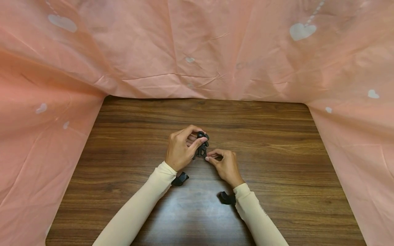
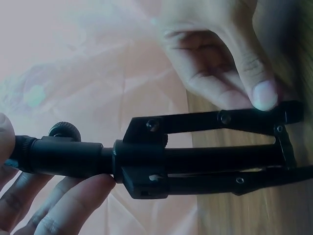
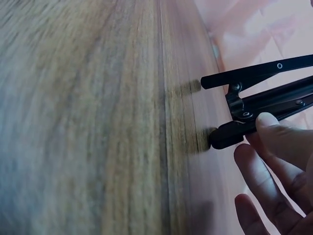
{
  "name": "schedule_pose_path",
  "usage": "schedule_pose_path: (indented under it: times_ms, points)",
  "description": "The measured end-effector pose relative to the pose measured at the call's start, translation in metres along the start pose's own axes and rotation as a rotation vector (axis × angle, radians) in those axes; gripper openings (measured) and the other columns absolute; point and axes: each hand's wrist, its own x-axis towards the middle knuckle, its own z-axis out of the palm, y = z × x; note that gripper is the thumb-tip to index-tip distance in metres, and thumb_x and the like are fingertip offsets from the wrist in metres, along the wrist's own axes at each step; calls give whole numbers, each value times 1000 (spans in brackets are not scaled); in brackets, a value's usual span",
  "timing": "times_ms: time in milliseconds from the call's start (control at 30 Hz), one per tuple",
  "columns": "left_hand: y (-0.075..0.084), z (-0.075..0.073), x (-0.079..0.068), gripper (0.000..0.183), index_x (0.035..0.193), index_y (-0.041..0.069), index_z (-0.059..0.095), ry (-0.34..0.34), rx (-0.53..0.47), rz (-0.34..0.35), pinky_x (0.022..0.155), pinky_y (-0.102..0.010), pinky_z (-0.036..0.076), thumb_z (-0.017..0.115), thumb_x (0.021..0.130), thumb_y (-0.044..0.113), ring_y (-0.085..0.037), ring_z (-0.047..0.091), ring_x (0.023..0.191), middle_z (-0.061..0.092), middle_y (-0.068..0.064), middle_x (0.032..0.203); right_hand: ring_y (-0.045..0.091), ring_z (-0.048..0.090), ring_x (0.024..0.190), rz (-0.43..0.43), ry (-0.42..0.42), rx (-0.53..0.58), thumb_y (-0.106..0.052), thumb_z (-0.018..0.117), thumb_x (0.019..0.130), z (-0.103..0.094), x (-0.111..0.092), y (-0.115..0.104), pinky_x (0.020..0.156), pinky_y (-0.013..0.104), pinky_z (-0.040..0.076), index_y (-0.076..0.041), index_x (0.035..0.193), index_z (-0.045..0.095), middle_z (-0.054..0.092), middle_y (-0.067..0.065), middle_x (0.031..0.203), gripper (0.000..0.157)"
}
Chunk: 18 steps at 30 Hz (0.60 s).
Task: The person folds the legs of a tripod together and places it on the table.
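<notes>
A small black tripod (image 1: 201, 150) stands between both hands over the middle of the table, its legs pointing down. My left hand (image 1: 181, 145) grips its upper part, close to a ribbed knob (image 2: 64, 131). Lower down, my right hand (image 1: 227, 165) pinches one leg between thumb and forefinger near the foot. Hinged struts join the legs (image 2: 195, 120) to a central post, and the legs lie near that post. In the right wrist view two leg tips (image 3: 222, 139) sit close to the wood; whether they touch it I cannot tell.
The brown wood-grain table (image 1: 261, 136) extends around both hands. Pink cloth (image 1: 200, 51) with pale hearts hangs along the back and both sides. Each wrist carries a black strap-on piece (image 1: 181, 179), and both arms wear cream sleeves (image 1: 138, 205).
</notes>
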Motion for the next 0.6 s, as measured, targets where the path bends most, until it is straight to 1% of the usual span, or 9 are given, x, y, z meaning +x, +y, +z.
schedule_pose_path:
  times_ms: [267,500,600]
  points:
    - [-1,1,0,18,108,9,76,-9,-19,-20,64,-18,61,82,95,21,-11,78,75,81,-5,95,16,79,75,11,11,13,-11,91,84,2,0,1,66,20,59,-11,91,85,82,3,85,9]
    - [1,-3,0,19,109,12,76,-27,-37,-28,66,-19,62,82,95,24,-11,79,83,81,-3,98,19,80,78,16,-6,37,-11,90,86,1,-1,1,68,24,63,-10,94,84,83,5,88,10]
    - [1,-4,0,22,111,12,76,-38,-47,-21,69,-21,63,83,94,24,-12,80,87,81,-3,100,19,80,79,21,-8,56,-11,89,86,0,-2,1,69,24,63,-10,95,84,83,6,89,10]
